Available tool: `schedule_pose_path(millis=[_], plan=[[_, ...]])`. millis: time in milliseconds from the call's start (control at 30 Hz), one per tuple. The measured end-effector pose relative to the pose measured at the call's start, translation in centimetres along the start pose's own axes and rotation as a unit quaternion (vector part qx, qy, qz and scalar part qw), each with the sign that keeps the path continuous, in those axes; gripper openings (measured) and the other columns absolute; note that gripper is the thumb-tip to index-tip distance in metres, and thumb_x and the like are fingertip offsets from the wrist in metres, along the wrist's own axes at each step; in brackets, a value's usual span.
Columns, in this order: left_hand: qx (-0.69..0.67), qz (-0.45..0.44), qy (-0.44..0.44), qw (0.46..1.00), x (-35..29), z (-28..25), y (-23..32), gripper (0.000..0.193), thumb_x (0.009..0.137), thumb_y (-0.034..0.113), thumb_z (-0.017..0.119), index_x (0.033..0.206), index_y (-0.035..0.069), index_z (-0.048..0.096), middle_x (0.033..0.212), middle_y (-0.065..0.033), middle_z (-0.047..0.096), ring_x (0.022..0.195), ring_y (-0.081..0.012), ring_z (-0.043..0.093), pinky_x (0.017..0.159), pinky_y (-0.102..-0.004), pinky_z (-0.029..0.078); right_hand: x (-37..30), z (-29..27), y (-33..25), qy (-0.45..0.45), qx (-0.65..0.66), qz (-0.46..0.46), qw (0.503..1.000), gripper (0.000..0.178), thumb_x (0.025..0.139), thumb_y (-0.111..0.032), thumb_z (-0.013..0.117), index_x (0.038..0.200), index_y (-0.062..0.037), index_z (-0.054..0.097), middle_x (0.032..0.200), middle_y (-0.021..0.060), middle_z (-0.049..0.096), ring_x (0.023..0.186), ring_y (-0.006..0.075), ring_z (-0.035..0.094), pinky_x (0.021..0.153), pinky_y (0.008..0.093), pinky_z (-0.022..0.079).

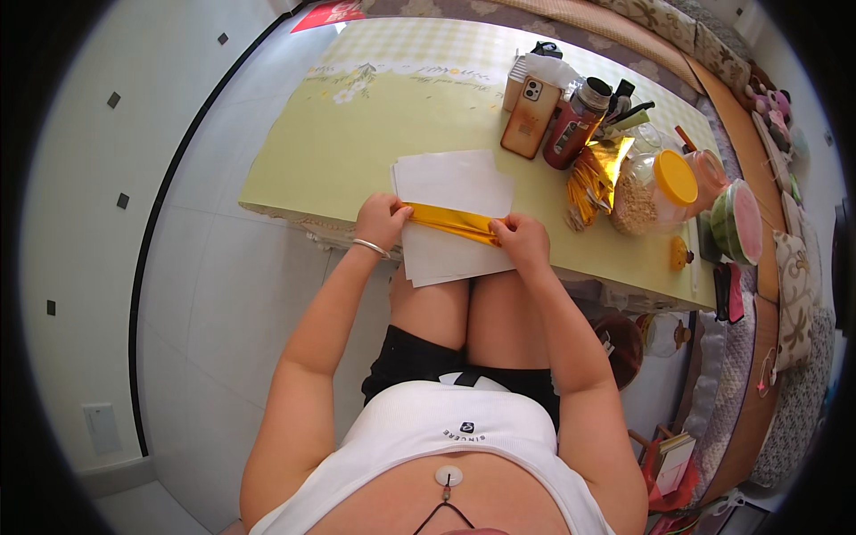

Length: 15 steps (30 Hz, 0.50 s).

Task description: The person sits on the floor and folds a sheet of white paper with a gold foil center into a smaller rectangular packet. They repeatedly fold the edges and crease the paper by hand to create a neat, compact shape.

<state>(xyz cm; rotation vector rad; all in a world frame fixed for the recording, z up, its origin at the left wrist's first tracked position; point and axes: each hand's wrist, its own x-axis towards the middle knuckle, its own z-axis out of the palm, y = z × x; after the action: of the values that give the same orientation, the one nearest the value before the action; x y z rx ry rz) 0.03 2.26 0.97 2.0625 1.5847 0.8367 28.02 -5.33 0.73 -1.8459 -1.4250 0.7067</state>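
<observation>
A shiny gold strip of foil paper [450, 221], creased lengthwise, is stretched between my two hands. My left hand [383, 220] pinches its left end, with a bangle on that wrist. The right end is gripped between the thumb and fingers of my right hand [523, 241]. Beneath the strip lie white paper sheets [455, 178], slightly fanned, their near edge reaching past the table edge over my lap. To the right on the table sits a pile of gold foil pieces [592, 183], some of them folded.
A yellow-green cloth covers the table [312, 152]. Behind the foil pile stand a phone [532, 118], a dark red bottle [575, 125] and a yellow-lidded jar [637, 201]. A cut watermelon [738, 223] is at the right end. A bin [618, 349] stands below the table.
</observation>
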Motion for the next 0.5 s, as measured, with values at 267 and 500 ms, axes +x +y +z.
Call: schedule_pose_path(millis=[267, 500], plan=[[0.031, -0.020, -0.067, 0.997, 1.1, -0.2, 0.5, 0.029, 0.082, 0.025, 0.077, 0.075, 0.000, 0.066, 0.076, -0.0137, 0.063, 0.070, -0.0279, 0.059, 0.064, -0.0397, 0.047, -0.2, -0.5, -1.8, -0.021, 0.343, 0.162, 0.925, 0.023, 0.098, -0.020, 0.063, 0.087, -0.0005, 0.066, 0.068, 0.0081, 0.069, 0.055, 0.0119, 0.065, 0.048, 0.0246, 0.048], [0.002, -0.060, -0.132, 0.989, 2.2, -1.0, 0.7, 0.023, 0.082, 0.023, 0.076, 0.076, 0.002, 0.068, 0.072, -0.0114, 0.068, 0.067, -0.0243, 0.064, 0.064, -0.0369, 0.052, -1.6, 0.8, -1.2, 0.034, 0.151, 0.055, 0.986, 0.026, 0.096, -0.025, 0.064, 0.085, -0.0016, 0.066, 0.068, 0.0118, 0.068, 0.059, 0.0220, 0.067, 0.056, 0.0345, 0.051]])
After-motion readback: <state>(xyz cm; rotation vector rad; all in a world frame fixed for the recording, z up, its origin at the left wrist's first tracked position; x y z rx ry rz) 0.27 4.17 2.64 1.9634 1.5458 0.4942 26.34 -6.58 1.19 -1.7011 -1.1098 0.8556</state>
